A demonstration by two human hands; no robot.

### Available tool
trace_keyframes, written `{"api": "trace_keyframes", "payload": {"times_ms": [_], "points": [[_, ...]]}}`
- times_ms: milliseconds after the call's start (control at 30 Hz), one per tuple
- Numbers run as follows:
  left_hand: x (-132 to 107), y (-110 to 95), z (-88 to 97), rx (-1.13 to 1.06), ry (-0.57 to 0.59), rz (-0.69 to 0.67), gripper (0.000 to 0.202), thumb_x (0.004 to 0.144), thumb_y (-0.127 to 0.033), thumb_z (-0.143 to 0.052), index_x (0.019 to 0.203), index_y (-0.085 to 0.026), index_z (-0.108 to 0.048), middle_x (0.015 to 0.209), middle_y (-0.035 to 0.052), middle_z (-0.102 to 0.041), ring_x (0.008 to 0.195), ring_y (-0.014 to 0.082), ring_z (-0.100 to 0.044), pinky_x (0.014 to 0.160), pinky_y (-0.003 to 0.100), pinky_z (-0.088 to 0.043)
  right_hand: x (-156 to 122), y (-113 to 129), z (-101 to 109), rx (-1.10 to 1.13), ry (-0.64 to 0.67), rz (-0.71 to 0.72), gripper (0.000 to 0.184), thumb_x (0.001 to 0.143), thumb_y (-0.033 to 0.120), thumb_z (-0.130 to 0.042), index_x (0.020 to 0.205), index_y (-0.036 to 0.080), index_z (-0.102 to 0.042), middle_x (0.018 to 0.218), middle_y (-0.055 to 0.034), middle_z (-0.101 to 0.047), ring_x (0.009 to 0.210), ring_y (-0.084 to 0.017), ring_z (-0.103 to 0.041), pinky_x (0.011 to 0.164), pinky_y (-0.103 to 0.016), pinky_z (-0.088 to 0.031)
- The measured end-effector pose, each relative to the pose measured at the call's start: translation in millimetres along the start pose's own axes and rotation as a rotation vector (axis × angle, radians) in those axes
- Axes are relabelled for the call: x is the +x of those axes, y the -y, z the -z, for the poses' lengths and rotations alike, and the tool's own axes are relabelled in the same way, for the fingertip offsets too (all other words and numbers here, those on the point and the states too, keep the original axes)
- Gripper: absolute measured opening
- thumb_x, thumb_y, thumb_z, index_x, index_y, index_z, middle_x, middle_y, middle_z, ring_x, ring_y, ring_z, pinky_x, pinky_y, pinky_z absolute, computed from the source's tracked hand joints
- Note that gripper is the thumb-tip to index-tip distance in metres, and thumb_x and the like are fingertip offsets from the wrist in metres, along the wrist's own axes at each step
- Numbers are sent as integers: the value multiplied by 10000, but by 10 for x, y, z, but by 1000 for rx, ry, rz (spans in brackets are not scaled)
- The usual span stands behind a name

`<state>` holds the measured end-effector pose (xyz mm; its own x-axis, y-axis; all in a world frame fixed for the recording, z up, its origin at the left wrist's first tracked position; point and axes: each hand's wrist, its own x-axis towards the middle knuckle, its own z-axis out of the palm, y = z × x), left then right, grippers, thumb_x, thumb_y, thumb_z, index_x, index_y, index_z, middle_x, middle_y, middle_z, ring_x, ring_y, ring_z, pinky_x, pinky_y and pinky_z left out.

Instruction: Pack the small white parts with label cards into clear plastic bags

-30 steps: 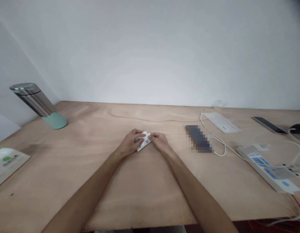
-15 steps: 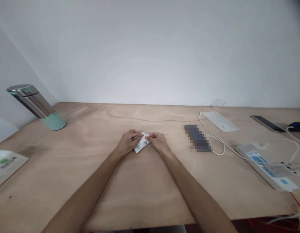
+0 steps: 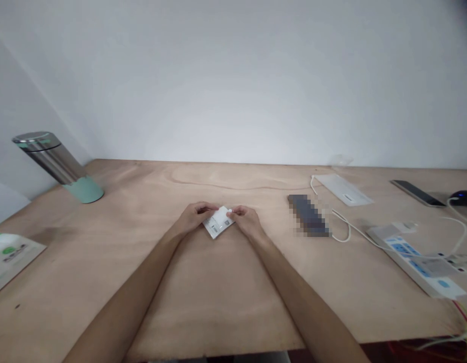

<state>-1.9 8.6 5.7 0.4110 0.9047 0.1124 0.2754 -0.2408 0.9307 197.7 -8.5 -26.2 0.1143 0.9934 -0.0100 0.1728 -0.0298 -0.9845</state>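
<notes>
A small white printed packet with a square code on its face is held low over the plywood table. My left hand grips its left edge, and my right hand pinches its upper right corner. Both hands stay close to the table top. The packet's face shows between them, and the parts under my fingers are hidden.
A tilted steel tumbler with a mint base leans at the back left, and a printed white bag lies at the left edge. On the right lie a pixelated dark object, a white cable, a phone and a power strip.
My left hand has shifted left, away from my right hand, uncovering more of the packet. The packet has turned slightly on the spot.
</notes>
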Motion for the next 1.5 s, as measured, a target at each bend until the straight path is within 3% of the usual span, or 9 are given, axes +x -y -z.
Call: {"api": "trace_keyframes", "payload": {"times_ms": [267,533,733,867,1000,1133,1300,1367,1500], "points": [[7,8,-28,-64,-10,19,282,767,-355,-623,970,-171,-688,998,74,-704,829,190,-648,722,315,-518,9,-37,-2,14,-7,-15,185,643,322,-676,748,170,-683,778,-45,-704,710,-166,-630,680,-271,-472],[8,-11,-55,-38,-39,16,252,777,-336,-600,937,-153,-668,927,70,-695,779,175,-635,674,289,-503,-28,29,-13,-64,-36,-33,175,668,330,-641,725,165,-635,714,-25,-673,629,-138,-595,560,-228,-442],[2,-19,-129,367,-127,-229,206,849,-252,-500,897,-180,-687,899,67,-654,859,187,-590,787,330,-476,-92,112,-8,-75,-41,-46,211,704,368,-615,761,165,-606,690,-12,-642,494,-103,-520,430,-200,-379],[-35,-58,-200,638,-107,-363,176,844,-246,-535,941,-191,-671,967,77,-641,949,216,-553,885,385,-439,-101,120,-12,-27,-62,-43,273,684,331,-634,908,187,-575,751,8,-640,442,-90,-477,384,-203,-353],[-65,-98,-233,722,-99,-377,204,850,-290,-560,1000,-194,-659,1013,85,-625,968,225,-545,884,391,-440,-61,71,-1,-52,-86,13,306,711,279,-575,1004,191,-569,769,2,-647,547,-125,-557,457,-218,-414],[-58,-81,-238,741,-63,-422,201,892,-273,-505,973,-211,-679,1025,75,-631,964,208,-547,883,369,-430,-35,80,81,-207,-233,83,263,743,260,-530,989,200,-597,837,-18,-664,748,-163,-616,659,-260,-470],[-46,-64,-247,772,-24,-398,224,915,-286,-479,978,-231,-687,1026,60,-662,996,208,-539,912,380,-397,-62,179,202,-428,-315,38,246,750,237,-542,984,236,-615,902,-27,-687,841,-205,-621,730,-313,-455],[-53,-78,-253,799,-21,-374,228,918,-292,-475,990,-238,-684,1036,57,-667,1019,219,-527,917,396,-384,-66,196,206,-358,-277,17,269,743,229,-536,1000,231,-613,836,-23,-692,797,-199,-627,697,-303,-465],[-77,-96,-259,873,3,-359,244,908,-203,-464,1043,-246,-663,1106,51,-655,1062,231,-506,904,394,-380,-71,201,146,23,-152,-13,299,751,298,-528,1020,193,-603,809,-41,-703,732,-185,-638,573,-264,-482]]}}
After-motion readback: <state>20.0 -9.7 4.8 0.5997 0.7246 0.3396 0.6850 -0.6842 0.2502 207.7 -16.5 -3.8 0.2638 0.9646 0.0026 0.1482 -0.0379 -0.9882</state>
